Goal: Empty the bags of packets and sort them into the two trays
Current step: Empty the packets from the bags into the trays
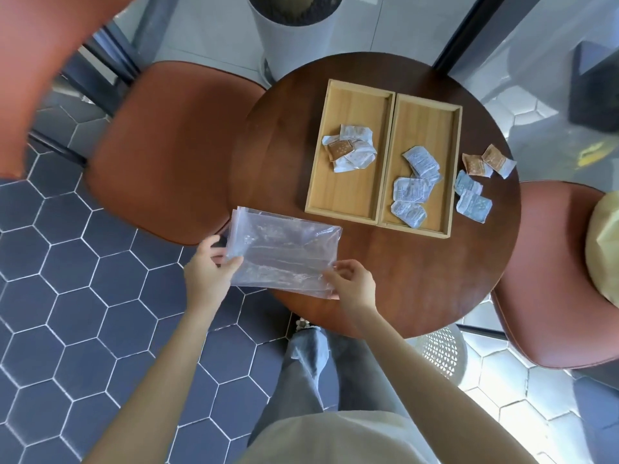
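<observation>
A clear plastic bag (284,256), flat and with nothing visible inside, lies at the near-left edge of the round wooden table (418,279). My left hand (209,272) grips its left end and my right hand (351,286) pinches its near-right corner. Two wooden trays stand side by side farther back. The left tray (345,105) holds several white packets and a brown one (340,149). The right tray (425,118) holds several white-blue packets (415,185). Loose packets lie on the table right of the trays: brown ones (482,162) and bluish ones (472,199).
Rust-coloured chairs stand at the left (174,152) and at the right (552,279) of the table. A white cylindrical planter (294,38) stands behind the table. A pale bag (603,246) rests on the right chair. The floor is hexagon tile.
</observation>
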### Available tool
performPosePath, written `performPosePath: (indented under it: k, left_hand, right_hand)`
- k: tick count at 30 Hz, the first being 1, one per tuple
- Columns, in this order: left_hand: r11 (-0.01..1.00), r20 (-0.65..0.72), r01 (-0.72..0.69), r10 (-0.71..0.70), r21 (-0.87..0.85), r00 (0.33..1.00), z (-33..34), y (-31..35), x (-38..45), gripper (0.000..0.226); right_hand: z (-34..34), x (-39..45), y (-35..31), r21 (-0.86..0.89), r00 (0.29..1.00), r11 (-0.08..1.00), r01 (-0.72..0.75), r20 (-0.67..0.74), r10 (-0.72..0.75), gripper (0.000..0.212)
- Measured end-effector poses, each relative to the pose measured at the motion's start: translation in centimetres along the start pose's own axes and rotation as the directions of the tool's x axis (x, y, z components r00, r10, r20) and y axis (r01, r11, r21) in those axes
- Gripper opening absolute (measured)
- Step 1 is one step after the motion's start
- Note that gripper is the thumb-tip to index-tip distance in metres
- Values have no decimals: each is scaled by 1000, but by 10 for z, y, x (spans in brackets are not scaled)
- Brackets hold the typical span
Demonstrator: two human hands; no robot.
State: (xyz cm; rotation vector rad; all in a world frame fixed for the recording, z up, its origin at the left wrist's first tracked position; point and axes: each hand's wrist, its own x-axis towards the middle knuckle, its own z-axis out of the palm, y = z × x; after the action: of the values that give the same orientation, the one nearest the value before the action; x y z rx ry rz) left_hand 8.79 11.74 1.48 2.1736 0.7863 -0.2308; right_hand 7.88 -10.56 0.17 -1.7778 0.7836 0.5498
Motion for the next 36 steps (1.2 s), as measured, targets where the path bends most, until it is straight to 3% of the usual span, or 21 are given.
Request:
performPosePath:
  k: [2, 3, 5, 7, 9, 13, 20, 22, 24, 26, 28, 30, 32, 33, 36]
  left_hand:
    - [951, -117, -198, 231, 239, 966, 8, 6, -2, 54]
    - [887, -128, -317, 376, 335, 918, 13, 11, -3, 50]
    - [714, -18, -554, 620, 427, 785, 30, 22, -9, 38]
    - [544, 191, -730, 732, 413, 654, 53, 34, -14, 35]
    - [451, 383, -804, 715, 386, 585, 76, 41, -15, 42]
    - [380, 572, -825, 594, 419, 565, 106, 32, 0, 54]
    - [323, 574, -818, 591, 476, 567, 123, 15, 16, 55]
    - [315, 564, -820, 606, 477, 561, 125, 14, 17, 55]
    - [320, 562, -820, 606, 475, 563, 125, 13, 17, 55]
    - [328, 566, -820, 601, 470, 565, 126, 11, 17, 55]
    - [321, 574, -823, 598, 469, 560, 126, 11, 17, 55]
    - [310, 581, -824, 593, 474, 557, 125, 11, 17, 55]
    - [308, 594, -827, 582, 470, 555, 124, 12, 16, 56]
    - [308, 601, -828, 576, 468, 554, 123, 13, 16, 57]
    - [308, 616, -819, 545, 483, 569, 120, 23, 11, 59]
  right_hand:
    - [2, 3, 1, -42, 1000, 999, 11, 9, -10, 30]
    - [3, 4, 1, -51, 1000, 999, 13, 29, -12, 31]
    - [4, 4, 2, -53, 997, 998, 12, 75, -8, 30]
    - [6, 2, 5, -54, 996, 998, 13, 88, -9, 30]
    - [7, 2, 9, -77, 998, 997, 26, 57, -22, 30]
    - [9, 0, 17, -8, 1000, 1000, 24, 10, -24, 21]
    - [11, -10, 33, 139, 997, 990, 0, -76, 11, 16]
    - [9, -12, 36, 95, 997, 994, 44, -67, -37, 15]
    - [7, -14, 39, -54, 991, 991, 126, -31, -128, 9]
    - [4, -16, 43, -319, 955, 906, 278, -9, -296, 4]
    - [3, -17, 47, -588, 829, 680, 439, -27, -558, 7]
    - [0, -19, 50, -733, 694, 439, 520, 63, -717, 21]
    - [-3, -19, 55, -783, 634, 234, 576, 247, -733, 33]
    - [-5, -19, 56, -789, 639, 179, 588, 317, -701, 37]
    - [-12, -20, 52, -769, 683, 192, 610, 388, -619, 37]
